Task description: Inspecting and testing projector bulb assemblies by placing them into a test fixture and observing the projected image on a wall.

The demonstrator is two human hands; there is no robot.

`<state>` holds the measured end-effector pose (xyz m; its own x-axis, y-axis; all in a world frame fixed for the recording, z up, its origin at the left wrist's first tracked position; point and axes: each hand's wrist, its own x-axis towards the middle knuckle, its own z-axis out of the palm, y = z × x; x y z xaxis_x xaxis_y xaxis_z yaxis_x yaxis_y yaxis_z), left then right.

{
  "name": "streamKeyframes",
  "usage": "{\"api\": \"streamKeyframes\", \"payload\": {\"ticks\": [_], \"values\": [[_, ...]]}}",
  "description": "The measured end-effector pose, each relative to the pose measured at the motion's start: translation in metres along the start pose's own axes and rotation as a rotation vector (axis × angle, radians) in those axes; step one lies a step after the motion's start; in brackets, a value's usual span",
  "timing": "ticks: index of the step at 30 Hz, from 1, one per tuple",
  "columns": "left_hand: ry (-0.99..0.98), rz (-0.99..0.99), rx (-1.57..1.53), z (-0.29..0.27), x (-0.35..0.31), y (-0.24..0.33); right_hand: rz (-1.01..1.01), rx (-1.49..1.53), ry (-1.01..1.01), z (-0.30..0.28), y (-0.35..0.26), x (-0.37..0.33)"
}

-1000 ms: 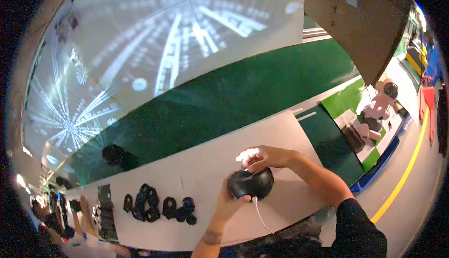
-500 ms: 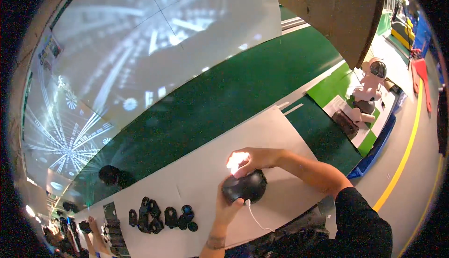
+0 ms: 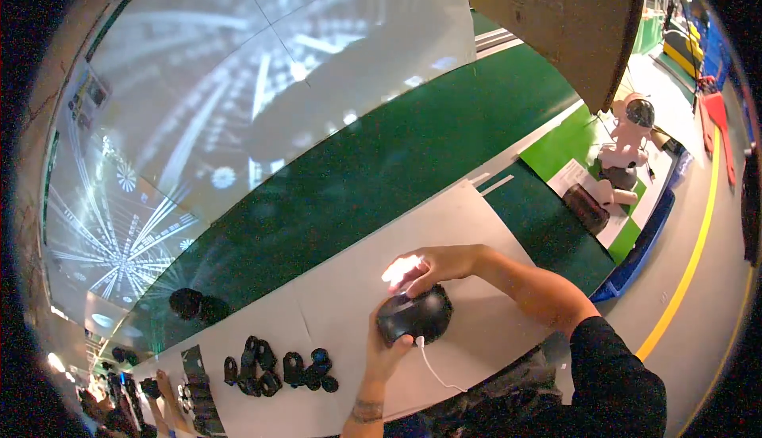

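Observation:
A rounded black projector lamp (image 3: 429, 315) is held just over the white tabletop (image 3: 341, 319), its bright end pointing away to the upper left. My left hand (image 3: 382, 352) wraps its left side, thumb near the plug of a white cable (image 3: 435, 370) that enters the near side. From the right, my right hand (image 3: 444, 265) curls its fingers over the lit end. Strong light glares on those fingertips and hides what exactly they touch. A streaky white light pattern (image 3: 123, 259) falls on the panels ahead, with a dark shadow across part of it.
Several black round parts (image 3: 258, 366) stand left on the tabletop. Two dark round pieces (image 3: 187, 303) sit on the green surface (image 3: 381, 152). Cardboard (image 3: 563, 25) hangs at upper right, above a white figure-shaped device (image 3: 635, 116) and a dark cylinder (image 3: 586, 209). Another person's arm (image 3: 167, 394) shows lower left.
My right hand has shifted slightly over the lamp's lit end. The dark shadow on the panel has spread down and to the left. My left hand holds nearly the same place.

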<state>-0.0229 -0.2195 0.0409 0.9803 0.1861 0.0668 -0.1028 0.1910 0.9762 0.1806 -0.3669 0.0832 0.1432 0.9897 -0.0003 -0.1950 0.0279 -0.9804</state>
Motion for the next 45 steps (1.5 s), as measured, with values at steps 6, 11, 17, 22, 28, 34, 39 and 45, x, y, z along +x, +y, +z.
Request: {"api": "streamKeyframes", "payload": {"ticks": [6, 11, 17, 22, 28, 34, 39, 45], "values": [[-0.002, -0.001, 0.015, 0.001, 0.001, -0.001, 0.049, -0.02, -0.066, -0.006, -0.005, -0.003], [0.057, 0.007, 0.033, 0.002, -0.001, -0.003, 0.066, -0.154, 0.009, -0.008, -0.003, 0.0], [0.046, 0.002, 0.053, -0.005, -0.002, -0.006, 0.061, -0.167, 0.035, -0.004, 0.0, 0.003], [0.015, -0.027, -0.012, 0.002, -0.001, 0.001, 0.034, -0.209, 0.055, -0.001, -0.002, -0.001], [0.015, -0.027, -0.019, 0.003, -0.001, 0.001, 0.003, -0.125, 0.073, 0.001, -0.005, -0.003], [0.001, -0.023, -0.021, -0.004, 0.0, -0.008, 0.009, -0.06, -0.015, -0.002, -0.011, -0.002], [-0.001, -0.023, -0.009, -0.005, 0.0, -0.008, 0.023, -0.206, 0.04, -0.003, -0.008, -0.004], [0.014, -0.051, -0.014, -0.003, -0.002, -0.006, 0.066, -0.35, 0.092, -0.001, -0.01, 0.0]]}}
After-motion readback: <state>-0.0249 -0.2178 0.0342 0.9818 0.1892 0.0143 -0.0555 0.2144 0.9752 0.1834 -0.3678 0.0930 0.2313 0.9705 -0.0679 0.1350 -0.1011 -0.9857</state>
